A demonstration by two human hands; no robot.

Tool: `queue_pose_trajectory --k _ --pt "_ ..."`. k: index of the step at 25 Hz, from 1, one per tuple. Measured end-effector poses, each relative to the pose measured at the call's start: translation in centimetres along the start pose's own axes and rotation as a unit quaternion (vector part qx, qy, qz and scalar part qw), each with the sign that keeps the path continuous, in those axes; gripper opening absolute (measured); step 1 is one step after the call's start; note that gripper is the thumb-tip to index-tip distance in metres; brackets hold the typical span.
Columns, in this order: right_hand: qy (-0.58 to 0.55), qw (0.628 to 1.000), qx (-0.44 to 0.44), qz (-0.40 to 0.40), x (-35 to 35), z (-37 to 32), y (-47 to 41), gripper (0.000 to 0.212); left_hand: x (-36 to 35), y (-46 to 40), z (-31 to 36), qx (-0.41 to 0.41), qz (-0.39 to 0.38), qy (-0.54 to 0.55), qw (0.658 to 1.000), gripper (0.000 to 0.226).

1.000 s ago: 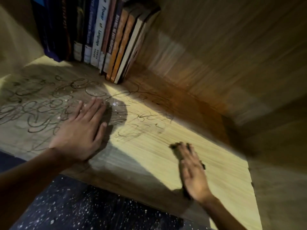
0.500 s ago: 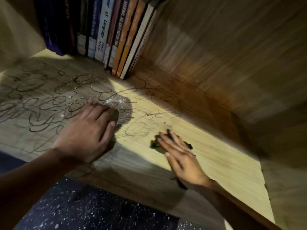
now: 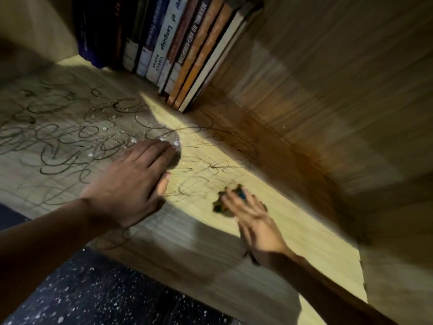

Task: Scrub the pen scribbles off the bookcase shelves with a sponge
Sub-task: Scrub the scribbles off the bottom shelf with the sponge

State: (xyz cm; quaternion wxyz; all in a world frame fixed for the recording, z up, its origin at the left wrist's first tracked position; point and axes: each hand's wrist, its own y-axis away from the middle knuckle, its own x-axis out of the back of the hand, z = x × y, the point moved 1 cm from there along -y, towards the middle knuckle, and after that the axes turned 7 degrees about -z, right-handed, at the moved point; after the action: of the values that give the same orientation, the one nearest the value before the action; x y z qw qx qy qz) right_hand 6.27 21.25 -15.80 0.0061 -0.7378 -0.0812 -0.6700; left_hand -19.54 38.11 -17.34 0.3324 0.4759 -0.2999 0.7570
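Presently, the light wood-grain bookcase shelf point(image 3: 293, 221) lies partly in a bright patch of light and partly in shadow, with a dark speckled floor point(image 3: 93, 289) showing below its front edge. Looping black pen scribbles point(image 3: 70, 137) cover the left and middle of the board and thin out toward the right; small white flecks lie among them. One left hand point(image 3: 131, 181) rests palm down on the scribbled area, fingers straight and together, holding nothing. At the back, a row of upright books point(image 3: 168, 43), at least eight spines countable, leans slightly against the brown wooden side panel point(image 3: 328, 78). One right hand point(image 3: 253, 219) presses flat, fingers extended, on a small dark green and blue sponge point(image 3: 222, 205), which sits on the lit board just right of the faintest scribbles. The right hand and sponge are motion-blurred, so the sponge's shape cannot be told
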Motion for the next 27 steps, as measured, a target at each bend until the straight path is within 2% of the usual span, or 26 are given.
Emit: queue_pose_trajectory --k 1,3,5,6,7,9,11,13,15,17,18,21,23,24,25,27 --pt "-0.008 0.997 -0.07 -0.007 0.7 2.7 -0.4 0.062 0.0 0.0 -0.1 0.005 0.002 0.003 1.0 0.065" --pt "-0.051 0.964 -0.261 0.016 1.7 6.6 -2.9 0.048 0.1 -0.1 0.0 0.012 0.001 0.006 1.0 0.066" --pt "-0.091 0.934 -0.341 0.056 1.3 5.6 -5.5 0.045 0.0 -0.2 0.0 0.011 0.004 0.005 1.0 0.065" --pt "-0.086 0.937 -0.332 0.069 0.8 3.4 -6.0 0.045 -0.1 -0.1 -0.1 0.009 0.001 0.009 1.0 0.065" --pt "-0.078 0.959 -0.262 0.073 0.1 0.8 -5.6 0.044 -0.3 -0.1 -0.2 0.01 -0.002 0.011 1.0 0.066" --pt "-0.055 0.995 -0.065 0.048 -0.9 -3.7 -2.1 0.042 -0.4 -0.3 -0.2 0.013 0.001 0.01 1.0 0.068" --pt "-0.051 0.998 0.033 0.001 0.2 -3.3 0.2 0.042 -0.5 -0.3 -0.2 0.009 0.001 0.011 1.0 0.069" --pt "-0.05 0.998 -0.02 -0.038 1.7 1.1 0.4 0.046 -0.4 -0.2 -0.1 0.008 0.007 0.015 1.0 0.068" --pt "-0.091 0.974 -0.206 -0.025 2.5 6.0 -1.5 0.044 -0.4 -0.3 0.0 0.012 0.013 0.017 1.0 0.067" --pt "-0.095 0.938 -0.332 0.014 2.8 5.1 -5.3 0.041 -0.5 -0.4 -0.1 0.011 0.021 0.022 0.999 0.066" --pt "-0.097 0.939 -0.329 0.011 2.2 2.5 -6.5 0.042 -0.6 -0.4 -0.1 0.009 0.022 0.021 1.0 0.065" --pt "-0.03 0.996 -0.077 0.023 0.3 -6.2 -3.4 0.062 -0.5 -0.3 0.0 0.01 0.026 0.006 1.0 0.063" --pt "-0.074 0.996 0.002 -0.04 0.6 -6.5 0.1 0.058 -0.3 -0.2 0.1 0.01 0.026 -0.007 1.0 0.063" --pt "-0.092 0.994 0.01 -0.06 1.2 -4.5 0.4 0.057 -0.3 -0.3 0.1 0.006 0.025 -0.01 1.0 0.063" --pt "-0.098 0.993 -0.019 -0.069 1.5 -2.3 -0.1 0.056 -0.3 -0.3 0.1 0.001 0.023 -0.012 1.0 0.063" --pt "-0.093 0.983 -0.156 -0.027 1.6 1.8 -2.6 0.055 -0.2 -0.5 0.1 -0.007 0.021 -0.018 1.0 0.062"
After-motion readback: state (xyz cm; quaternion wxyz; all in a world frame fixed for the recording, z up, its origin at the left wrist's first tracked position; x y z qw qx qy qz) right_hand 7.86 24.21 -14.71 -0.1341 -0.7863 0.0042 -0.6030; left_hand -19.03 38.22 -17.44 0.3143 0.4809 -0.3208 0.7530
